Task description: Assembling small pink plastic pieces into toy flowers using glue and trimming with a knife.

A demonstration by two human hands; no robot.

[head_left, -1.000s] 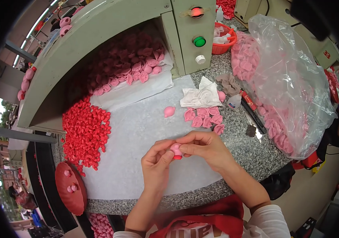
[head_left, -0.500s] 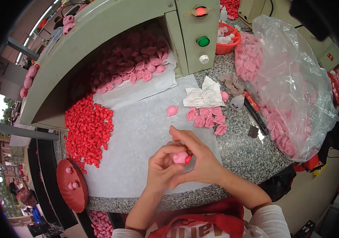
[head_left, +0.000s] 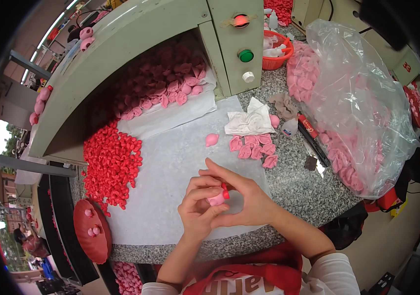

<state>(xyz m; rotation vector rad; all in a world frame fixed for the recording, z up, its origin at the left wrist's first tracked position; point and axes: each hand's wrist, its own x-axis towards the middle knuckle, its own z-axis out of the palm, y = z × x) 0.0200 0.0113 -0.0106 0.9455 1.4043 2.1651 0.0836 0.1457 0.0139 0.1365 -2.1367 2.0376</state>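
My left hand pinches a small pink rubbery figure between thumb and fingers, over the near part of the white sheet. A red part sits at the figure's upper right side. Around its right side curves my right hand, thumb and fingers spread apart; whether a fingertip touches the red part is hidden. Farther off on the sheet lies a lone pink rounded piece. Several hollow pink shells are grouped right of it, beside a crumpled white cloth.
A heap of small red pieces lies left, near a red dish. Behind stands a green machine with pink shells under its arch. A clear plastic bag of pink shells and a black-handled tool lie right.
The pink figure has turned in my left fingers, its red part now higher. My right fingers have closed in slightly, and the whole view has shifted a little.
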